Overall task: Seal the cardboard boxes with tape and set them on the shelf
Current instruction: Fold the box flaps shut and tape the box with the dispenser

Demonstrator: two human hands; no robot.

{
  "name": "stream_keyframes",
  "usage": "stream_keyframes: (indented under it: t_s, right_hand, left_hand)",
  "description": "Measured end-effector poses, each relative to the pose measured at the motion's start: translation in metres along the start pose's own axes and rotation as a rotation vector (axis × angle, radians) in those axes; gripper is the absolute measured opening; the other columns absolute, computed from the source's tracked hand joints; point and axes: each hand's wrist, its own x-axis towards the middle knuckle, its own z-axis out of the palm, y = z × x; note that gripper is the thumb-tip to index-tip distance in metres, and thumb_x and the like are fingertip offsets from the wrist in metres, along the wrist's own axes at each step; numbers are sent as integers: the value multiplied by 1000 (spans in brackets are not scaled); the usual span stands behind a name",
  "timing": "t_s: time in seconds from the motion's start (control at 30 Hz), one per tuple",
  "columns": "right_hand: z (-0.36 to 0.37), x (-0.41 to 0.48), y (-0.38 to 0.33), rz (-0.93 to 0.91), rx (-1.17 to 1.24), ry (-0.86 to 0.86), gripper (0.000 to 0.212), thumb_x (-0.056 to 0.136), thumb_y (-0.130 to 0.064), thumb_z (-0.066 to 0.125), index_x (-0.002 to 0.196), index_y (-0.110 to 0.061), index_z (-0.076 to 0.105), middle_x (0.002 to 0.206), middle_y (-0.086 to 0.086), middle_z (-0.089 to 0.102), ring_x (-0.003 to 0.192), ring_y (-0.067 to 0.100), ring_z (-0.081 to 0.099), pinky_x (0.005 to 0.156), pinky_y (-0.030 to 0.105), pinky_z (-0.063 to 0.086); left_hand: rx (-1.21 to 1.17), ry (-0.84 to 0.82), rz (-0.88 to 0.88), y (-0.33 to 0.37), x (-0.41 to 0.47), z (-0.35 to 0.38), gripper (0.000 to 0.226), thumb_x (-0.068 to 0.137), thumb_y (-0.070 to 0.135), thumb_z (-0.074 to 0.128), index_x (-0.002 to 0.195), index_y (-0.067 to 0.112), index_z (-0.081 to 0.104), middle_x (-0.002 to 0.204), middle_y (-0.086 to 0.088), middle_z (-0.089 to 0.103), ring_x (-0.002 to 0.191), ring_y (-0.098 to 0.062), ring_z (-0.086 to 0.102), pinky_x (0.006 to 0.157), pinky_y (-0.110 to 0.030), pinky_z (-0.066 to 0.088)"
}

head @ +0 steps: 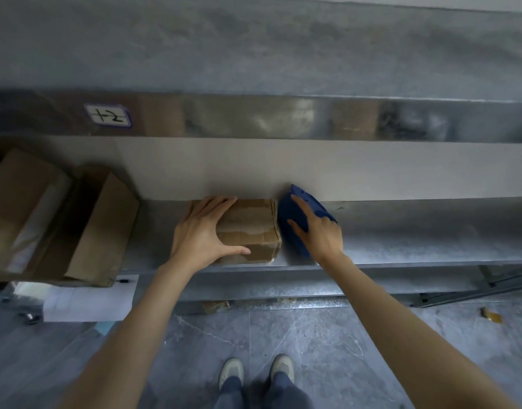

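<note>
A small taped box [251, 228] sits at the centre of the frame on a metal shelf [401, 237], near its front edge. The left hand [200, 234] grips the box's left end, with the fingers laid across the top towards the far edge and the thumb along the near top edge. Just right of the box, touching or almost touching it, a blue tape dispenser [286, 211] rests on the shelf. The right hand [321, 234] holds it: the index finger stretches along its top, the thumb lies on its left side and the other fingers curl round its right side.

At the left of the frame, two larger boxes [23, 208] [106, 231] stand side by side on the same shelf, well apart from the small one. A white sheet [88, 299] hangs below them. In the upper left, a handwritten label [108, 115] is stuck to the front edge of the shelf above. At the bottom centre, two shoes [231, 370] stand on a grey floor [372, 349], and a brown scrap [491, 315] lies at the right.
</note>
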Motion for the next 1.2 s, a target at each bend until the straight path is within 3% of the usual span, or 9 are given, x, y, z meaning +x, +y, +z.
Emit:
stream_keyframes:
  t_s: [0.1,0.27,0.4,0.53,0.67,0.87,0.97,1.1,1.2]
  right_hand:
    - [0,-2,-2,-20,68,-43,61,102,-46,43,154,-42,11,77,9,68,53,25,58,46,35,50]
    - [-7,-7,-4,-38,267,-101,68,100,-49,42,153,-44,-1,104,12,68,66,26,64,53,37,51]
    - [-8,-9,-4,-21,290,-91,68,100,-52,41,153,-45,-1,124,16,59,88,32,65,67,43,54]
    - [-13,-16,-5,44,294,-3,65,100,-53,39,154,-38,7,131,16,52,106,38,57,74,44,53]
    - [-30,-23,-24,-58,440,250,53,100,-37,47,149,-27,29,134,11,48,112,32,54,82,40,52]
    - [-34,-22,-89,-204,868,25,42,100,-33,51,140,-22,45,141,-6,46,134,11,38,110,27,32]
    - [-12,-21,-95,-194,793,-8,49,98,-42,46,143,-23,46,152,-8,39,148,11,16,112,23,16]
    - [-5,-18,-94,-149,874,24,42,103,-34,48,144,-25,48,154,-10,37,149,7,12,116,24,15]
    - [-6,-19,-91,-230,754,26,43,103,-38,43,145,-27,47,156,-7,33,151,13,9,121,36,13]
  left_hand:
    - [-17,-8,1,0,-1,1,110,54,78,74,149,33,40,151,12,43,140,-11,31,117,-40,30]
    - [-209,-87,-43,-6,-1,-4,115,54,79,75,151,35,34,151,25,27,145,1,13,119,-30,2]
    - [-426,-50,-75,-11,-5,-10,100,58,51,87,146,29,45,141,39,21,144,7,8,119,-27,11]
    - [-480,7,-97,-18,-11,-6,98,53,57,83,140,23,53,153,17,36,150,0,10,118,-23,15]
    - [-521,47,-113,-19,-16,-2,100,55,59,83,143,24,50,156,16,30,152,-4,7,119,-27,15]
    - [-565,75,-161,-15,-15,5,100,62,58,78,149,24,42,161,13,26,152,-5,4,119,-29,15]
    - [-615,88,-198,-15,-17,9,98,61,57,79,147,24,43,159,12,29,152,-6,6,119,-32,17]
    - [-688,100,-237,-12,-17,12,100,59,57,80,146,28,42,159,13,28,151,-4,8,118,-28,17]
    - [-629,80,-186,-18,-17,15,96,66,65,75,148,29,41,162,14,23,152,-5,3,120,-34,17]
